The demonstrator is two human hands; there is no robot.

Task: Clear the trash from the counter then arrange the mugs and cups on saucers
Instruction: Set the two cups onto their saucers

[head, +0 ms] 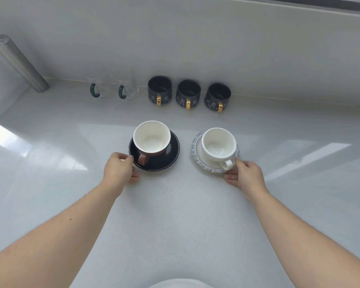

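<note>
A brown cup with a white inside (pixel 151 138) stands on a black saucer (pixel 170 156) at the counter's middle. My left hand (pixel 120 168) grips that saucer's left rim. To the right, a white cup (pixel 218 145) sits on a grey-rimmed white saucer (pixel 195 142), its handle pointing toward me. My right hand (pixel 244 176) holds this saucer's near right edge. Against the back wall stand three dark mugs with gold handles (pixel 188 93) and two clear glass mugs with green handles (pixel 112 88), all directly on the counter.
A metal cylinder (pixel 19 63) leans up from the counter's back left corner beside a white appliance (pixel 0 94). The white counter (pixel 175 215) stretches toward me between my forearms. A window ledge runs along the top right.
</note>
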